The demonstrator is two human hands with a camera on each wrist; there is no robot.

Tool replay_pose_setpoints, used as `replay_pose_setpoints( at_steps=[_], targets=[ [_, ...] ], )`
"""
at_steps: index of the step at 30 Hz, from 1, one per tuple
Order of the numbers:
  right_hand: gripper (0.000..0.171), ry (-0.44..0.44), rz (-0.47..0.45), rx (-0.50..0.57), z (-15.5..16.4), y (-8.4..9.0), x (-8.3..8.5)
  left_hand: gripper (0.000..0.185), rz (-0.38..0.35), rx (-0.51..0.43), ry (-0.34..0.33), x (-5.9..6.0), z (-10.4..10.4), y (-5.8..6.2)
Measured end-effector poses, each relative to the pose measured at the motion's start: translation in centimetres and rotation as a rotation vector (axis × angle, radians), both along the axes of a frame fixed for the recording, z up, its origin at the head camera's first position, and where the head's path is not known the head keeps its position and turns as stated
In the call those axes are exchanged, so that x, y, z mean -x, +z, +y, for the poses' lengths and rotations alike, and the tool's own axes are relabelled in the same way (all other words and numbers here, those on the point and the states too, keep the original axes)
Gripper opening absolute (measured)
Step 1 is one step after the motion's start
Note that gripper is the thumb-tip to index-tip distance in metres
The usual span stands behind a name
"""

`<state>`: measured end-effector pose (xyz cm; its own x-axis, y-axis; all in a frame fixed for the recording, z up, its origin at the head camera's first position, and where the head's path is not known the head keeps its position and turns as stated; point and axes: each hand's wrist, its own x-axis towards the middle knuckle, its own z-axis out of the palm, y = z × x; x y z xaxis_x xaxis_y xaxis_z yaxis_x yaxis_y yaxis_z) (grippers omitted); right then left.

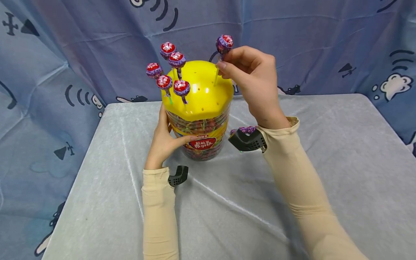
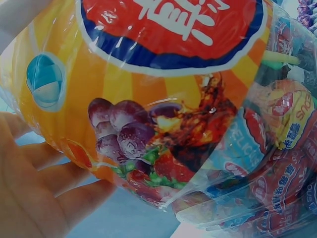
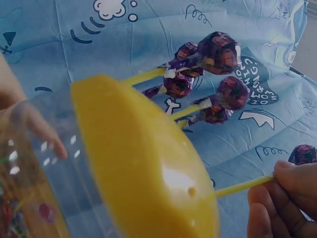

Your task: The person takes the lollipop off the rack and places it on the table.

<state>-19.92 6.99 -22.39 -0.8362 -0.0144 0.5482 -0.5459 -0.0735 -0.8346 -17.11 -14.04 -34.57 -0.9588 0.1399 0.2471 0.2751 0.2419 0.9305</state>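
Observation:
A clear plastic jar (image 1: pixel 204 153) packed with wrapped candies stands on the table under a yellow domed lid (image 1: pixel 198 94) dotted with small holes. My left hand (image 1: pixel 164 142) holds the jar's left side, thumb across the front label, other fingers around the side and partly hidden. Between thumb and fingers my right hand (image 1: pixel 255 76) pinches a purple-and-red wrapped lollipop (image 1: pixel 224 44) just under its head. Its yellow stick (image 3: pixel 242 186) points down and meets the lid's right part. Several similar lollipops (image 1: pixel 177 60) stand upright in the lid's left side.
More purple-wrapped lollipops (image 1: pixel 247 129) lie on the table right of the jar, partly hidden by the right wrist camera (image 1: pixel 247 141). A grey cloth covers the table (image 1: pixel 227 220). A blue patterned curtain (image 1: pixel 107 43) hangs behind.

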Motion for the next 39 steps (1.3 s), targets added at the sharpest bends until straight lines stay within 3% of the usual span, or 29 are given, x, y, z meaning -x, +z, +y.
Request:
replay_pose_setpoints(
  at_steps=[7, 16, 29, 39],
  targets=[
    [0.004, 0.040, -0.059, 0.069, 2.2, -1.2, -0.8, 0.111, -0.009, -0.001, -0.006, -1.1, 0.1, 1.9],
    [0.008, 0.032, -0.106, 0.125, 5.4, -3.1, -1.6, 0.115, 0.026, 0.017, 0.006, 0.4, -0.8, -0.6],
    [0.005, -0.038, -0.172, 0.137, 9.7, -6.4, -2.7, 0.113, 0.022, 0.014, 0.013, 0.4, -0.6, -0.7],
    [0.008, -0.117, -0.278, 0.170, 13.0, -9.5, -2.9, 0.114, 0.029, -0.002, -0.004, 0.5, -0.4, -0.9]
  ],
)
